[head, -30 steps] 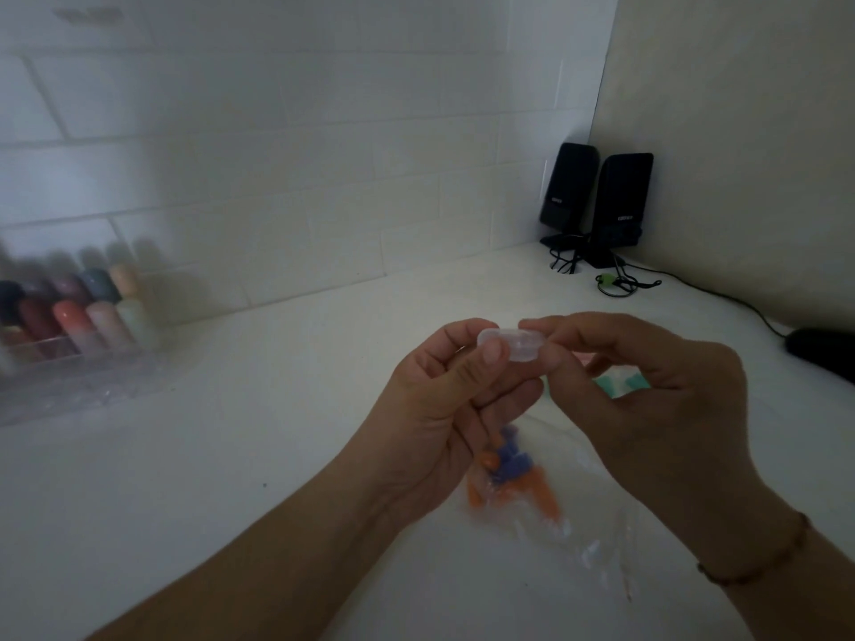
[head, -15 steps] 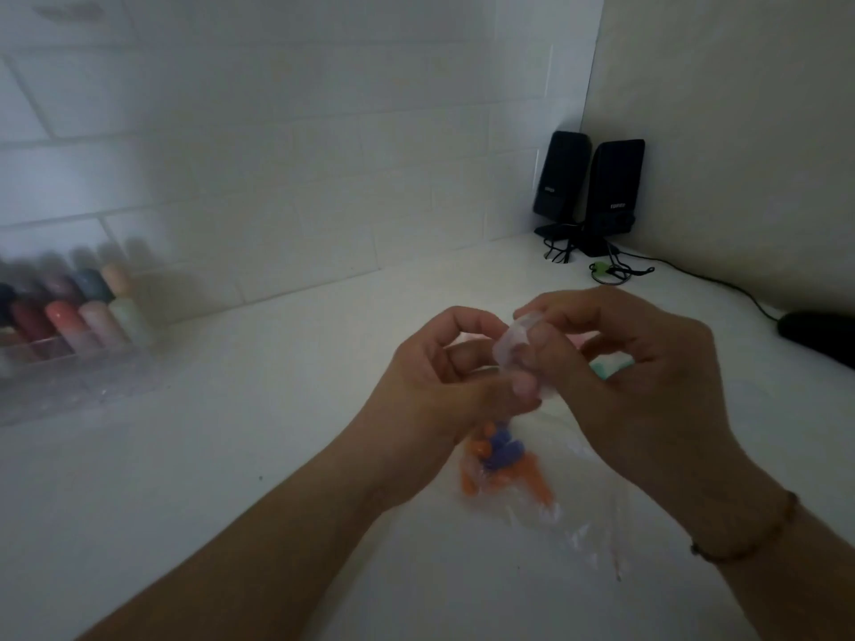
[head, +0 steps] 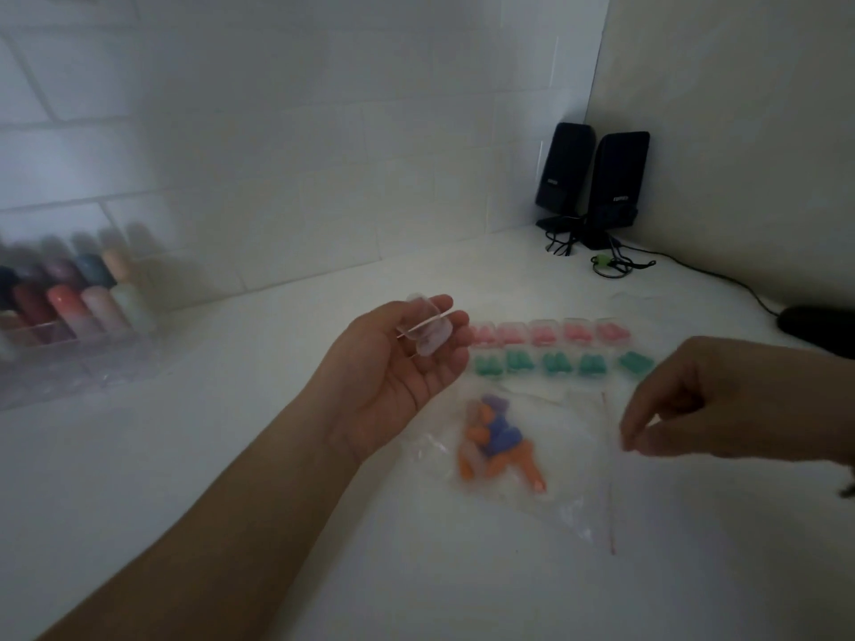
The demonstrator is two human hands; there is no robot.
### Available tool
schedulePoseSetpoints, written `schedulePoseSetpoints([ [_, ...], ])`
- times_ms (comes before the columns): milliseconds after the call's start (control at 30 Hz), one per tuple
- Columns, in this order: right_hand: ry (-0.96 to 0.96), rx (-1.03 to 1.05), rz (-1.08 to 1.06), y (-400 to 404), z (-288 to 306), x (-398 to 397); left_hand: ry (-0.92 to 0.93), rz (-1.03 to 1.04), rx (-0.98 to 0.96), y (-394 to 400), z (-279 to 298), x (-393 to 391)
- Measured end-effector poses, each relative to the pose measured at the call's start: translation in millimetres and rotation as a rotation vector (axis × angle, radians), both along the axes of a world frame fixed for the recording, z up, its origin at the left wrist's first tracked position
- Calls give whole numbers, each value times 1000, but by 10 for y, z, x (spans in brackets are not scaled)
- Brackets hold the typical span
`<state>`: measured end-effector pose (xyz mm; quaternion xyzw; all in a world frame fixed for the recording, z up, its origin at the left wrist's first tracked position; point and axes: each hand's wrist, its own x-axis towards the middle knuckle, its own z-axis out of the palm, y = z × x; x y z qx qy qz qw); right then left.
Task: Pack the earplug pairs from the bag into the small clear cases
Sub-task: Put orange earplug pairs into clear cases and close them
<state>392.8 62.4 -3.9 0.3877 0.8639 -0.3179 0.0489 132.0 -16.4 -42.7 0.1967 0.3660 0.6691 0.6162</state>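
My left hand point(head: 393, 381) is turned palm up and holds a small clear case point(head: 428, 333) at its fingertips, with the lid swung open. On the white counter below lies a clear zip bag point(head: 569, 464) with orange and purple earplugs point(head: 497, 444) bunched inside. My right hand point(head: 721, 400) hovers at the bag's right edge, fingers loosely curled with nothing visible in them. I cannot tell whether it touches the bag. Beyond the bag stand a row of cases with pink earplugs point(head: 541, 334) and a row with green earplugs point(head: 555, 364).
A clear organiser with coloured bottles point(head: 69, 312) sits at the left against the tiled wall. Two black speakers point(head: 592, 182) with cables stand in the corner. A dark object point(head: 819, 328) lies at the right edge.
My hands have come apart: the right hand let go of the case and moved right and down to the bag. The left hand now holds the opened case alone. The filled rows have come into view.
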Motion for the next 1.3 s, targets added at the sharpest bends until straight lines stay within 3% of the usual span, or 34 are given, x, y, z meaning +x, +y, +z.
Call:
schedulePoseSetpoints([
  [200,97,32,41,-49,-87,-217,89,15,12,19,-42,3],
  [333,111,-56,16,-123,-200,-410,101,52,0,28,-54,15],
  [467,180,-85,125,-215,-240,-499,153,92,15,28,-50,39],
  [733,55,405,134,-357,-264,-649,213,106,78,-8,-25,38],
  [800,48,446,154,-362,-286,-656,251,99,77,-16,-20,40],
  [933,-6,362,164,-340,-269,-603,276,79,62,-26,-8,48],
  [1133,81,172,140,-319,-197,-539,232,54,64,-27,-1,30],
  [1300,32,263,170,-386,-281,-630,190,6,66,-38,17,48],
])
